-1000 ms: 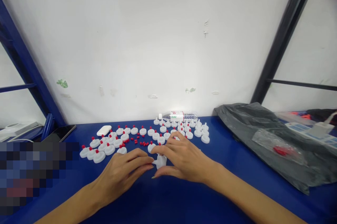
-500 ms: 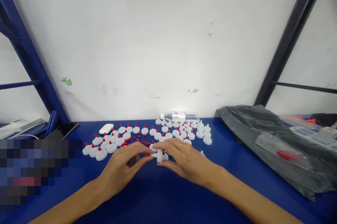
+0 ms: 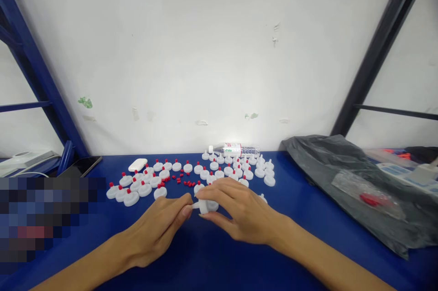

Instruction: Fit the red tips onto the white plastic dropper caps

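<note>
My right hand (image 3: 241,209) grips a white plastic nozzle cap (image 3: 203,206) by its wide round base, thumb below and fingers above. The nozzle lies sideways, its thin spout pointing left. At the spout's end my left hand (image 3: 160,229) is closed in a pinch over a small red tip cap, which the fingers now hide. Just behind the hands stand white nozzle caps with red tips, one of them (image 3: 160,192) beside my left hand. Several loose red tip caps (image 3: 186,183) lie scattered beyond the fingers.
Bare-spouted white nozzle caps (image 3: 269,181) stand at the right rear, before a lying plastic bottle (image 3: 232,149). A white case (image 3: 138,164) and a phone (image 3: 80,167) are at left. A dark plastic bag (image 3: 342,190) covers the right side, with a clear bag (image 3: 367,195) on it.
My left fingers have closed further over the spout's end, hiding the red tip cap that showed before. The held nozzle cap has turned slightly and moved a little left and nearer.
</note>
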The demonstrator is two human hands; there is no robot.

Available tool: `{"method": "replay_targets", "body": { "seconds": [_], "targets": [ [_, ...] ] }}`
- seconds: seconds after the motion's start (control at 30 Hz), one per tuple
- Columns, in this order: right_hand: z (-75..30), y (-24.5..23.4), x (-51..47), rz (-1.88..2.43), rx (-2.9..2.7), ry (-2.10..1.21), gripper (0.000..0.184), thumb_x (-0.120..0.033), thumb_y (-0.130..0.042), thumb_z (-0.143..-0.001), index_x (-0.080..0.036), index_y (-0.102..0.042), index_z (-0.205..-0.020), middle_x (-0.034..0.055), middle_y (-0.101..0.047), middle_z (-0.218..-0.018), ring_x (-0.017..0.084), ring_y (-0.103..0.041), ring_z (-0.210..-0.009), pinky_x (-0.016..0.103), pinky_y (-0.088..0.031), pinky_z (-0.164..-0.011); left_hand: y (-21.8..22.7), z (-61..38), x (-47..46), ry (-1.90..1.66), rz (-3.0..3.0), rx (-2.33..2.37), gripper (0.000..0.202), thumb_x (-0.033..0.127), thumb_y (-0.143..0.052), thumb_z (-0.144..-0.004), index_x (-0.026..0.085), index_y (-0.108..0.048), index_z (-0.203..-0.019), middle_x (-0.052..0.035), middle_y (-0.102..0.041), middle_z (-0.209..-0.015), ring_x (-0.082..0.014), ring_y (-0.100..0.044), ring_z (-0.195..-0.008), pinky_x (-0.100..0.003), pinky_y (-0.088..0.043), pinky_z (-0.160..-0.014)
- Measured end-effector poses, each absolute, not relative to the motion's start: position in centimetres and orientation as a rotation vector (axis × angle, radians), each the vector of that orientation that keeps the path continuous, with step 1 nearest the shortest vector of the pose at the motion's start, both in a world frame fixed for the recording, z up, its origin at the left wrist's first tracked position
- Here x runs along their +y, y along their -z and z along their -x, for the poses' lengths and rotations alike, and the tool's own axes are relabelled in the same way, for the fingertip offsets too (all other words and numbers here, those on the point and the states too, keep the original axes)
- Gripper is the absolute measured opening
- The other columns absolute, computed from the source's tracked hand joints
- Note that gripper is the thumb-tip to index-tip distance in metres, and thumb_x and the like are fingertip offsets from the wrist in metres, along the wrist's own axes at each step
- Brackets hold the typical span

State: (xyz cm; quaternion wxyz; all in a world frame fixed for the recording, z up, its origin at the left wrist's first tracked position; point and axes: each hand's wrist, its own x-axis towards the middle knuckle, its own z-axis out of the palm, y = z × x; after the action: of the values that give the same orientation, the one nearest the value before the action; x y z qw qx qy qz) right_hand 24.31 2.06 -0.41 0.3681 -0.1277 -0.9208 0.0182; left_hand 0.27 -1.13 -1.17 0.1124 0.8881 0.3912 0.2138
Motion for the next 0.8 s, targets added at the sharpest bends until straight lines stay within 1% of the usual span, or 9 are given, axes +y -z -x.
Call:
{"method": "replay_targets", "body": {
  "seconds": [0.13,0.27,0.4,0.57,0.67,0.8],
  "targets": [
    [-24.2,0.7,2.2,0.261,-2.338,0.028,0.026,-0.026,-0.059,-0.097,-0.015,-0.056,-0.120,0.0089,-0.071,-0.109,0.019,-0.066,-0.102,0.036,-0.053,-0.095,1.6,-0.3,-1.0,-0.653,-2.545,1.080,0.029,0.028,-0.026,-0.105,0.023,-0.044,-0.083,0.0057,-0.049,-0.062,-0.0121,-0.043,-0.052,-0.026,-0.035,-0.055],
    [-24.1,0.9,2.3,0.201,-2.301,0.121,0.025,-0.022,-0.054,-0.099,-0.016,-0.054,-0.123,0.0097,-0.072,-0.111,0.019,-0.067,-0.102,0.035,-0.054,-0.092,2.1,-0.6,-1.2,-0.702,-2.418,1.035,0.030,0.028,-0.024,-0.105,0.022,-0.044,-0.083,0.0056,-0.050,-0.061,-0.0101,-0.044,-0.050,-0.024,-0.037,-0.054],
    [-24.1,1.0,2.2,0.162,-2.329,0.222,0.024,-0.017,-0.051,-0.099,-0.011,-0.055,-0.122,0.0110,-0.072,-0.113,0.019,-0.067,-0.101,0.034,-0.055,-0.092,2.6,-0.9,-1.5,-0.737,-2.325,1.020,0.032,0.030,-0.024,-0.105,0.022,-0.045,-0.083,0.0054,-0.050,-0.060,-0.0090,-0.042,-0.047,-0.022,-0.036,-0.049],
    [-23.9,1.1,1.9,0.134,-2.296,0.410,0.020,-0.012,-0.054,-0.097,-0.008,-0.061,-0.115,0.0091,-0.074,-0.109,0.017,-0.067,-0.094,0.032,-0.055,-0.089,2.8,-1.2,-1.8,-0.704,-2.260,1.011,0.032,0.034,-0.024,-0.105,0.021,-0.046,-0.086,0.0069,-0.046,-0.057,-0.0086,-0.038,-0.044,-0.021,-0.033,-0.045],
    [-23.7,1.2,1.7,0.151,-2.266,0.430,0.018,-0.013,-0.052,-0.099,-0.009,-0.062,-0.113,0.0082,-0.074,-0.109,0.015,-0.067,-0.094,0.030,-0.055,-0.090,2.8,-1.3,-2.1,-0.716,-2.234,1.029,0.032,0.036,-0.026,-0.105,0.021,-0.046,-0.086,0.0073,-0.046,-0.056,-0.0087,-0.038,-0.044,-0.021,-0.033,-0.046],
    [-23.7,1.2,1.7,0.138,-2.284,0.433,0.017,-0.011,-0.050,-0.099,-0.011,-0.065,-0.108,0.0060,-0.074,-0.108,0.014,-0.066,-0.093,0.027,-0.054,-0.091,2.7,-1.6,-2.4,-0.649,-2.209,1.027,0.034,0.038,-0.025,-0.106,0.021,-0.048,-0.087,0.0072,-0.046,-0.055,-0.0098,-0.040,-0.046,-0.022,-0.034,-0.049]
  ]
}}
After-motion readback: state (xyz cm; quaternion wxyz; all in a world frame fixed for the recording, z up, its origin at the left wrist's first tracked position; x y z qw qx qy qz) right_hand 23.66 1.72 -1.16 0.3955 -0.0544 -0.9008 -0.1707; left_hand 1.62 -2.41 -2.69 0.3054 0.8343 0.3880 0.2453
